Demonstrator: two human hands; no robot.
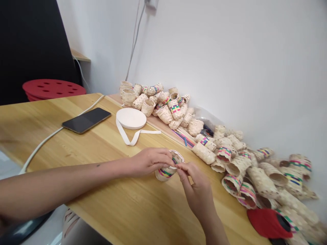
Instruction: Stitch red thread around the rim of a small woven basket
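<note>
A small woven straw basket (167, 170) with pink, green and yellow bands lies on its side on the wooden table (51, 119). My left hand (149, 160) is wrapped round its body. My right hand (195, 185) pinches the white-edged rim of the same basket with thumb and forefinger. A roll of white ribbon tape (131, 118) lies flat just beyond the hands, with a loose end (135, 135) trailing toward them.
Several woven baskets are heaped along the wall (166, 102) and to the right (255, 170). Coloured straw strips (182, 136) lie by them. A phone (86, 120) on a white cable (41, 146) rests at left. Red stools (52, 88) stand behind; a red object (268, 223) lies at lower right.
</note>
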